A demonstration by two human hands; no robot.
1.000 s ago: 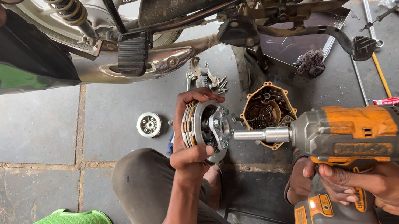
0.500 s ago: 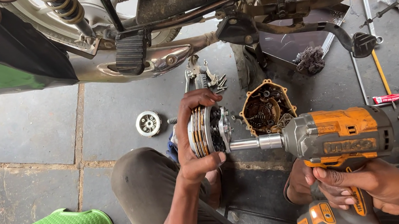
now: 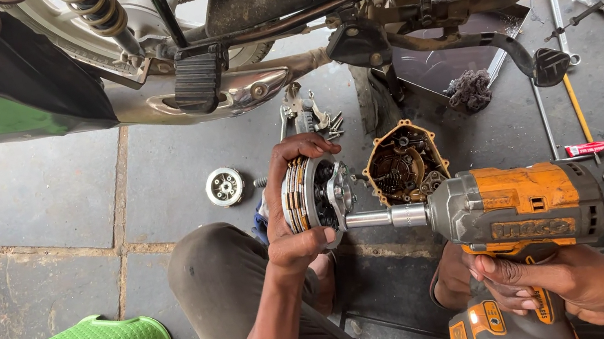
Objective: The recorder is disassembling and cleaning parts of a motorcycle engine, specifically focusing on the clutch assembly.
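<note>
Impact wrench lies level (socket leftward) against upright clutch pack.

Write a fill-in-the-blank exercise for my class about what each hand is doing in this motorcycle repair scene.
1. The left hand grips a round clutch assembly above the person's ____.
2. The right hand holds an orange and grey ____.
3. The tool's socket points at the clutch assembly's ____.
4. A small round hub lies on the ____.

Missing words: knee; impact wrench; centre; floor
</note>
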